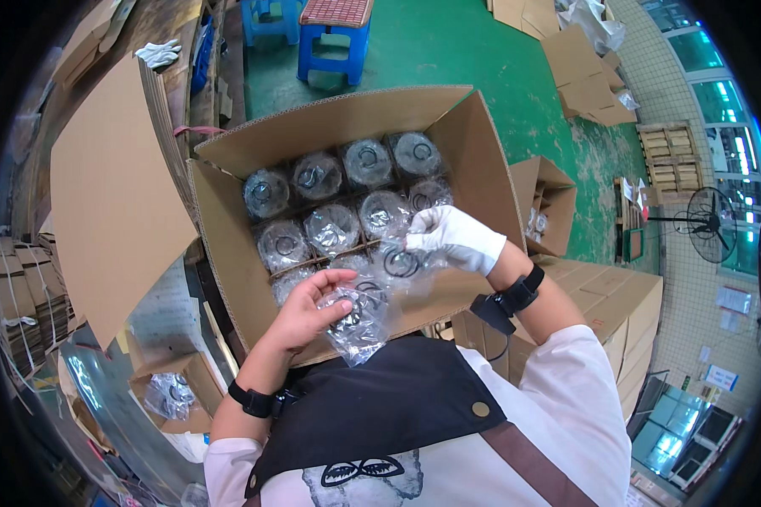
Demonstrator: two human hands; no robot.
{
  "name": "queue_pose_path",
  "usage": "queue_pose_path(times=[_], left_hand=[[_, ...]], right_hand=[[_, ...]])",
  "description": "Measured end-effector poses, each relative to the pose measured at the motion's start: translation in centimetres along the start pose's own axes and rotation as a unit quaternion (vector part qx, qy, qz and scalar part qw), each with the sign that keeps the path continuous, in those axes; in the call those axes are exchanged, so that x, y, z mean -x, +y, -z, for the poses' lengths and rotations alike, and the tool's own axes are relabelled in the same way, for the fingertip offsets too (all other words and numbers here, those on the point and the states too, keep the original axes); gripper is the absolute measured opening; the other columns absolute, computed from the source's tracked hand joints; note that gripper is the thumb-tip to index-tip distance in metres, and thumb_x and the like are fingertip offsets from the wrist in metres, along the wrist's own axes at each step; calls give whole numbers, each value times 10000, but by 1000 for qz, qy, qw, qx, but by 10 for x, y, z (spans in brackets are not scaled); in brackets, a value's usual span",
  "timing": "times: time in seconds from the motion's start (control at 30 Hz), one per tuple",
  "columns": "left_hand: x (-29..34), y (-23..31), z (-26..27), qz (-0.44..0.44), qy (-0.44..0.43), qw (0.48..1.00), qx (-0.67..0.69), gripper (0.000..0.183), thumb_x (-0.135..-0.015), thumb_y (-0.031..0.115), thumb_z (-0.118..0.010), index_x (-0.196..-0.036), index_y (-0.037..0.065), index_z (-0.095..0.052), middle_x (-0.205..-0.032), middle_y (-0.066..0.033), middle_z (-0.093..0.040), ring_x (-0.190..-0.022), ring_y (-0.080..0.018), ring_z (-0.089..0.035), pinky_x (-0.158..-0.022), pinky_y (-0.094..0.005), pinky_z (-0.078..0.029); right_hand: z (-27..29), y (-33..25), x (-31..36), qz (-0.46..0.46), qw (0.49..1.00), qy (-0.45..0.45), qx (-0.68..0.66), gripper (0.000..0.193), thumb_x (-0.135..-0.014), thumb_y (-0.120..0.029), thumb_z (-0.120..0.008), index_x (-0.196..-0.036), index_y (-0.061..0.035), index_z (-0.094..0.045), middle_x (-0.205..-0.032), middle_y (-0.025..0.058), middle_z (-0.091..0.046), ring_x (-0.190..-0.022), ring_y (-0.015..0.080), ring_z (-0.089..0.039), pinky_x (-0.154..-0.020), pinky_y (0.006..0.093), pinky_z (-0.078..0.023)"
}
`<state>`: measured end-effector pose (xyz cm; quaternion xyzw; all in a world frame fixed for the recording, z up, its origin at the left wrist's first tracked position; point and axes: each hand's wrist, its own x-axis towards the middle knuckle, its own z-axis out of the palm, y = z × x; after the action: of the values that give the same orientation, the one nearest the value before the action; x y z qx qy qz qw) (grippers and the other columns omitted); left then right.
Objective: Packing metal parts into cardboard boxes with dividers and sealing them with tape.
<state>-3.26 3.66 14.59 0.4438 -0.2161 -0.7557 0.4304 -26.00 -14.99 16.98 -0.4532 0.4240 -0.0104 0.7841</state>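
My bare left hand (300, 317) is closed on a bunch of clear plastic bags (364, 329) with black rings inside, over the near side of a large open carton (338, 114). Wearing a white glove, my right hand (461, 241) pinches one clear bag of black rings (400, 260) by its edge, just right of the bunch. Below both hands, the carton holds rows of round, plastic-wrapped items (368, 160) parted by cardboard dividers. Similar bags of black rings lie on top of several of them. The nearest row is partly hidden by my hands and the bags.
A stack of flat cardboard (114, 194) leans at the left. Lower left, a small box (203, 380) holds more bags. An open box (558, 198) and closed cartons (626, 317) stand at the right. Beyond are blue stools (334, 51), a white glove (158, 53) and a fan (708, 222).
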Motion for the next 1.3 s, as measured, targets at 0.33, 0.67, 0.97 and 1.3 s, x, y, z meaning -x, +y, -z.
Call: queue_pose_path(times=[0.33,0.67,0.97,1.3], left_hand=[[8,9,1,25,57,990,128,584,-790,-15,-715,-1307,41,-449,-1145,-100,-614,-1025,-181,-622,-913,-317,-501],[56,0,5,69,-101,962,245,355,-854,89,-681,-1169,16,-533,-1249,-199,-582,-1116,-257,-611,-955,-397,-497],[44,-8,4,-45,101,943,313,358,-878,35,-650,-1201,59,-498,-1149,-99,-624,-1061,-207,-618,-954,-387,-494],[58,-6,3,-108,82,951,279,569,-847,0,-669,-1359,46,-424,-1265,-98,-557,-1176,-204,-542,-1006,-376,-445]], right_hand=[[85,47,-22,-93,751,182,628,200,-673,-170,-773,-813,-64,-677,-840,156,-686,-816,324,-667,-765,374,-524],[44,13,-23,-76,871,55,482,352,-735,-238,-745,-1023,-41,-698,-983,148,-705,-908,292,-676,-834,360,-521],[-95,-20,-8,139,917,-144,345,739,-734,-395,-822,-1231,40,-490,-916,91,-630,-836,136,-588,-769,289,-508],[-110,13,-27,-11,989,-124,80,236,-934,-207,-624,-1030,4,-664,-843,12,-679,-713,73,-588,-626,253,-511]])
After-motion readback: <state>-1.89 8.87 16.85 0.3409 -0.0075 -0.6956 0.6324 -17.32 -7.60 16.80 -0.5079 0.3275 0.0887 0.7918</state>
